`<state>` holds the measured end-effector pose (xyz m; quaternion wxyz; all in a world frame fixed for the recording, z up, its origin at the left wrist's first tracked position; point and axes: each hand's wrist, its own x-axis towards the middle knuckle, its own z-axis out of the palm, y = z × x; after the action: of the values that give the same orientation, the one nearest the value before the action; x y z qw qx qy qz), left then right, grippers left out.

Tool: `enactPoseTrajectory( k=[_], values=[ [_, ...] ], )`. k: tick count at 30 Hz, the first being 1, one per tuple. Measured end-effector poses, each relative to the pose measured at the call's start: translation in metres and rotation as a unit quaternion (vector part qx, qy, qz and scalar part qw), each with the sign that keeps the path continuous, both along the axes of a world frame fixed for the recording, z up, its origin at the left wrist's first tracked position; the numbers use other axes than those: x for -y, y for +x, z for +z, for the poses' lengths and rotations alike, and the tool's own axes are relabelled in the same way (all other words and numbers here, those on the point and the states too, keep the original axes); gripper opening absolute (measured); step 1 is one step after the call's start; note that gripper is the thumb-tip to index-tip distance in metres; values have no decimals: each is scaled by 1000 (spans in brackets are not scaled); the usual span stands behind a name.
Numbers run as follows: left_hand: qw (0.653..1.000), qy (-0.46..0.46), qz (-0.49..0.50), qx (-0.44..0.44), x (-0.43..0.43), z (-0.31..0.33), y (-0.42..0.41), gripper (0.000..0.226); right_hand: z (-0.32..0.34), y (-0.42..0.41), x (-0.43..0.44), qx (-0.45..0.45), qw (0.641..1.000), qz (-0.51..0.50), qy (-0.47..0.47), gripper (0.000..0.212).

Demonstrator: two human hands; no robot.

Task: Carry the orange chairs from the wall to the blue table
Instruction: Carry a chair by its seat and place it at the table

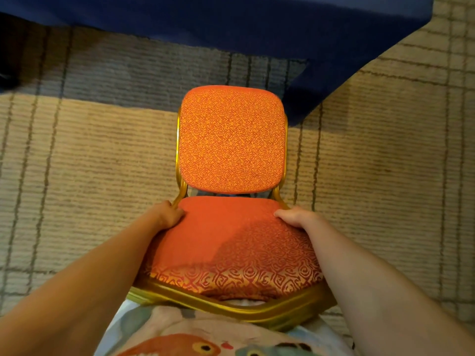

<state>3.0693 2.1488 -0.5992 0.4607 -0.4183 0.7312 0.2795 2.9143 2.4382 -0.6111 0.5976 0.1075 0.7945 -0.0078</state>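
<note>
An orange chair (231,140) with a patterned cushion and a gold metal frame fills the middle of the head view, its backrest pointing away from me. My left hand (168,214) grips the seat's left side near the back. My right hand (295,217) grips the seat's right side near the back. The seat's front edge is close against my body. The blue table (257,27) with its cloth hanging down lies across the top of the view, just beyond the backrest. The chair's legs are hidden under the seat.
A beige and grey-blue striped carpet (90,163) covers the floor on both sides of the chair. The tablecloth's corner (321,98) drops down just right of the backrest. My printed shirt (205,337) shows at the bottom.
</note>
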Motion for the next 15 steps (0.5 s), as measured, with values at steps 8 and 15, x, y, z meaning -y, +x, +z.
enactPoseTrajectory(
  k=[8,15],
  values=[
    [999,8,13,44,7,-4,-8,70,0,-5,5,97,994,-46,32,81],
    [995,39,-19,84,16,7,-25,64,17,-17,14,112,992,-43,50,88]
  ],
)
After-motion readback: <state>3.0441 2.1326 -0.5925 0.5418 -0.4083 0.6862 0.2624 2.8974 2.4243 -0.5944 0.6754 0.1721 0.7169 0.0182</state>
